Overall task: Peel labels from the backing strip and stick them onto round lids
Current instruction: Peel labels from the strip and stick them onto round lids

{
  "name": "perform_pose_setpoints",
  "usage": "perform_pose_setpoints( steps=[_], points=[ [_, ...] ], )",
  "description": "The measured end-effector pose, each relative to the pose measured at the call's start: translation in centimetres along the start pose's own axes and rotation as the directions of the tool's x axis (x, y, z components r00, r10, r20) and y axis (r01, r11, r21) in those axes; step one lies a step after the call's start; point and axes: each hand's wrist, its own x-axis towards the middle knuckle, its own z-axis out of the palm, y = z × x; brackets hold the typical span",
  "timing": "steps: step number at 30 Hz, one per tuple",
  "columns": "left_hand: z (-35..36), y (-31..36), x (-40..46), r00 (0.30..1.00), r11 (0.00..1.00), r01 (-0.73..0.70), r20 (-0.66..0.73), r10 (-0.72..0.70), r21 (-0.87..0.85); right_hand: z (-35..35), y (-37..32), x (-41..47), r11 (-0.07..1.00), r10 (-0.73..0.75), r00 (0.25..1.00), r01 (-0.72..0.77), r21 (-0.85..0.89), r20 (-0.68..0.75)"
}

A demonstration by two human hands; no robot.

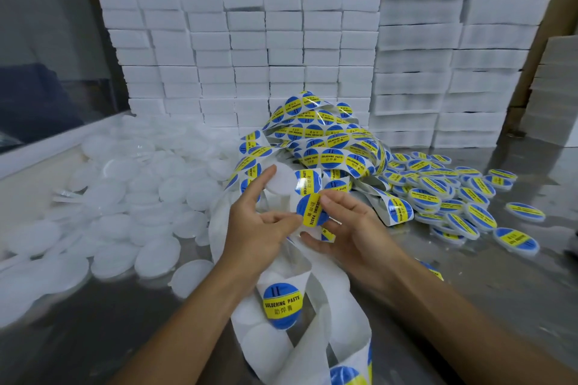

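- Left hand [250,228] pinches a plain white lid [280,180] between forefinger and thumb.
- Right hand [353,231] grips a blue-and-yellow label [309,209] beside it.
- Labelled lids [444,197] lie right.

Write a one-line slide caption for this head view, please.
Left hand holds a blank lid; right hand brings a label.

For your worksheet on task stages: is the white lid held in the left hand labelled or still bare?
Bare: the lid shows plain white; the right hand holds the label beside it.
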Motion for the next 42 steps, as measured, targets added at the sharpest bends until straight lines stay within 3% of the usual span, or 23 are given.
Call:
perform_pose_setpoints(
  steps=[2, 4, 6, 9, 12, 16, 19, 22, 26, 29, 42],
  points=[
    [-0.1, -0.1, 0.2, 0.997, 0.998, -0.060, -0.041, 0.062, 0.028, 0.0, 0.2, 0.0, 0.989, -0.066, 0.996, 0.056, -0.135, -0.065],
    [-0.2, -0.1, 0.2, 0.983, 0.981, -0.169, -0.058, 0.175, 0.094, -0.2, 0.3, -0.1, 0.921, -0.196, 0.974, 0.142, -0.364, -0.116],
    [-0.3, 0.0, 0.1, 0.956, 0.938, -0.281, -0.033, 0.293, 0.202, -0.2, 0.5, -0.1, 0.858, -0.268, 0.957, 0.182, -0.480, -0.115],
    [0.0, 0.1, -0.1, 0.918, 0.878, -0.381, 0.001, 0.398, 0.290, -0.2, 0.5, -0.1, 0.917, -0.188, 0.966, 0.109, -0.383, -0.175],
    [0.1, 0.2, -0.1, 0.911, 0.892, -0.386, -0.052, 0.408, 0.234, -0.4, 0.2, 0.2, 0.965, -0.115, 0.964, 0.052, -0.255, -0.240],
    [-0.5, 0.5, 0.7, 0.927, 0.939, -0.316, -0.166, 0.336, 0.134, -1.0, -0.1, 0.4, 0.987, -0.079, 0.962, 0.039, -0.155, -0.262],
    [-0.7, 0.4, 1.0, 0.971, 0.986, -0.166, -0.176, 0.163, -0.002, -1.0, -0.2, 0.3, 0.987, -0.061, 0.969, 0.023, -0.159, -0.239],
    [-1.0, 0.4, 1.2, 0.994, 0.987, 0.026, -0.098, -0.042, -0.161, -0.8, -0.3, 0.3, 0.986, -0.044, 0.977, 0.008, -0.167, -0.210],
    [-1.4, 0.3, 1.4, 0.979, 0.935, 0.197, 0.018, -0.201, -0.295, -0.4, -0.4, 0.1, 0.980, -0.062, 0.981, 0.025, -0.197, -0.184],
    [-1.4, 0.3, 1.4, 0.969, 0.918, 0.246, 0.078, -0.233, -0.310, -0.2, -0.2, 0.1, 0.975, -0.086, 0.980, 0.046, -0.218, -0.178],
    [-1.4, 0.5, 1.4, 0.966, 0.913, 0.257, 0.051, -0.254, -0.316, 0.2, -0.3, -0.2, 0.963, -0.074, 0.983, 0.027, -0.267, -0.165]
  ],
)
